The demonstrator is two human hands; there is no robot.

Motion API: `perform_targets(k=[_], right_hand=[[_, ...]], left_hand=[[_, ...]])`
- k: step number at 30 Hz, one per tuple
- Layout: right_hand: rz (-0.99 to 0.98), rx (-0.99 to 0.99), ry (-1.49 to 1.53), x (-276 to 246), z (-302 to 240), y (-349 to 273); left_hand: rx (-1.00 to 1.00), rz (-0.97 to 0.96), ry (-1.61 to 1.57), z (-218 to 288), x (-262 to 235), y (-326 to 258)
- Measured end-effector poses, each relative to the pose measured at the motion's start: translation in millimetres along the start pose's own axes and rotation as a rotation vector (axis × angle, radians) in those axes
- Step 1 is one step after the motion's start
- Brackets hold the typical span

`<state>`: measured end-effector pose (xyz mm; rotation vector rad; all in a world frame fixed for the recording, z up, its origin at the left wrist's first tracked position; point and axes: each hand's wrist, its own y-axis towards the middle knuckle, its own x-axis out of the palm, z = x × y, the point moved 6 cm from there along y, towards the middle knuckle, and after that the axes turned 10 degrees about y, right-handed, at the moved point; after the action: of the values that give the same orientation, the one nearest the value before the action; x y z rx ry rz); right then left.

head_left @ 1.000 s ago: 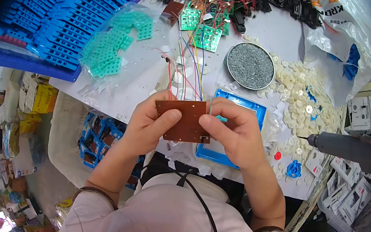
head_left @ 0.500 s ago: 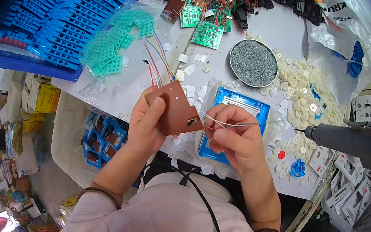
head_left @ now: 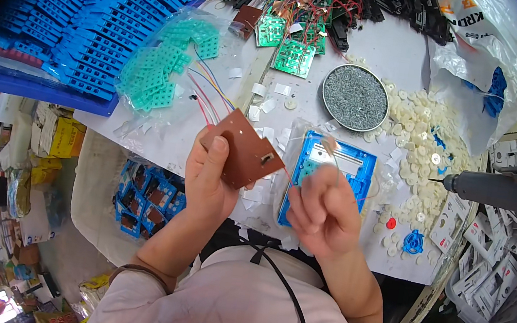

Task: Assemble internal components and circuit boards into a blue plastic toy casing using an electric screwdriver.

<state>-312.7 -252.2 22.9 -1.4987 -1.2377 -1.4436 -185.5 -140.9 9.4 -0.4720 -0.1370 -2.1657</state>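
Note:
My left hand (head_left: 209,171) grips a brown circuit board (head_left: 246,153) by its left side, thumb across its face. Coloured wires (head_left: 213,86) stick out past the board's upper left edge. To the right of the board, my right hand (head_left: 325,214) has curled fingers, with the fingertips smeared by motion. Thin wires show faintly around those fingertips, and a reddish one runs from the board's right corner toward them. Partly behind the right hand lies a blue plastic case (head_left: 369,167) on clear plastic film, with pale strips and a green pad inside.
A round dish of small metal screws (head_left: 355,97) stands beyond the case, beside scattered white discs (head_left: 416,147). A dark power screwdriver (head_left: 498,195) juts in from the right. Green pads (head_left: 152,74), stacked blue cases (head_left: 93,19) and wired green boards (head_left: 295,57) lie farther off.
My right hand has moved slightly away from the board, its fingers now blurred, and the pale wires no longer stretch straight between them. My left hand still holds the board.

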Motion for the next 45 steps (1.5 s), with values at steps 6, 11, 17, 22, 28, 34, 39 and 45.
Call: perform_targets(k=[6, 11, 17, 22, 28, 34, 39, 45], right_hand=[[-0.613, -0.090, -0.147, 34, -21, 4], [-0.088, -0.014, -0.894, 31, -34, 4], [0.082, 0.348, -0.820, 14, -4, 6], [0.156, 0.348, -0.888, 2, -15, -10], [0.266, -0.006, -0.859, 10, -89, -93], [0.530, 0.002, -2.119, 50, -141, -166], [0.165, 0.097, -1.997, 57, -79, -125], [0.241, 0.127, -1.536, 6, -66, -67]], left_hand=[[0.009, 0.050, 0.040, 4, -8, 5], [0.050, 0.040, 0.080, 6, -6, 1], [0.196, -0.045, 0.160, 4, 9, -4], [0.121, -0.192, 0.256, 4, -10, -11], [-0.057, -0.357, 0.302, 18, -4, -12], [-0.211, -0.786, 0.657, 2, 20, -37], [-0.015, -1.228, 0.799, -15, 74, -60], [-0.344, -0.973, 0.667, -32, 49, -63]])
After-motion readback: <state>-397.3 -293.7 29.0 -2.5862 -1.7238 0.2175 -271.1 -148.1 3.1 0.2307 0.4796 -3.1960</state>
